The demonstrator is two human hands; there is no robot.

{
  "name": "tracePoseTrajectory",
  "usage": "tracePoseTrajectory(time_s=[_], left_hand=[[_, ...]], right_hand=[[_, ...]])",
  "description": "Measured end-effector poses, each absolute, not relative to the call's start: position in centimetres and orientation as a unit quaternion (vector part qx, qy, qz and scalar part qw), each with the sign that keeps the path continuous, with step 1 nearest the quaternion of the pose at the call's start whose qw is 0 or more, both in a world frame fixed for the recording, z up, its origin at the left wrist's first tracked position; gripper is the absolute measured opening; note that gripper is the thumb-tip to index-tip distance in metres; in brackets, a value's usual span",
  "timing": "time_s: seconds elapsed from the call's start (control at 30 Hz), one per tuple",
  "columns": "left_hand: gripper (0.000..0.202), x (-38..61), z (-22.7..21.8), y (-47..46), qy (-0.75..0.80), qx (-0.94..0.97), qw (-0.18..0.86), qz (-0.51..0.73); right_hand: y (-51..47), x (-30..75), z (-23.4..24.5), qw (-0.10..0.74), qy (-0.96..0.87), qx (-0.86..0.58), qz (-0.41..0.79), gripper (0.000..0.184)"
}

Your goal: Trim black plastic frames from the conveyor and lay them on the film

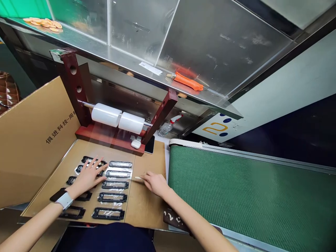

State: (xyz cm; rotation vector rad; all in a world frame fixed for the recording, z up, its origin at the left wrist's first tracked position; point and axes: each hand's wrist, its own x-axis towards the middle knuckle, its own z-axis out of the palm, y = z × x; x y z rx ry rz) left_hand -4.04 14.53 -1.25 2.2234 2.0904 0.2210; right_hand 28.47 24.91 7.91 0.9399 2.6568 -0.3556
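Observation:
Black rectangular frames (112,197) with clear centres lie in two columns on a sheet of clear film over the cardboard (147,206). My left hand (89,175) rests with fingers spread over the upper frames of the left column, partly hiding them. A watch (64,199) is on that wrist. To the right of the right column, my right hand (156,183) is closed in a pinch around a small, slim, white pointed tool (138,178). Its tip points left, close to the second frame from the top; its exact kind is unclear.
Behind the frames stands a dark red holder (110,140) with two white film rolls (106,114). An earbud case (135,144), phone (149,145) and spray bottle (166,128) are near it. A green conveyor belt (236,189) runs right. An orange-handled tool (187,81) lies on the shelf.

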Motion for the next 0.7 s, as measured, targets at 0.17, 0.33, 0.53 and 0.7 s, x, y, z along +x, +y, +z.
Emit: tracePoseTrajectory(time_s=[0.17,0.33,0.53,0.7], left_hand=[[0.047,-3.9,-0.9,16.4,0.679,0.73,0.033,0.075],[0.044,-3.7,-1.1,16.8,0.68,0.73,0.028,0.07],[0.045,-3.6,-1.0,16.8,0.684,0.726,0.026,0.059],[0.045,-3.6,-0.9,16.8,0.683,0.727,0.033,0.056]], right_hand=[[24.9,22.7,6.6,0.117,0.93,0.323,-0.128,0.033],[25.0,18.1,5.1,0.105,0.939,0.301,-0.132,0.032],[25.7,17.1,4.7,0.108,0.944,0.281,-0.135,0.034],[26.7,19.4,4.8,0.122,0.939,0.29,-0.14,0.033]])
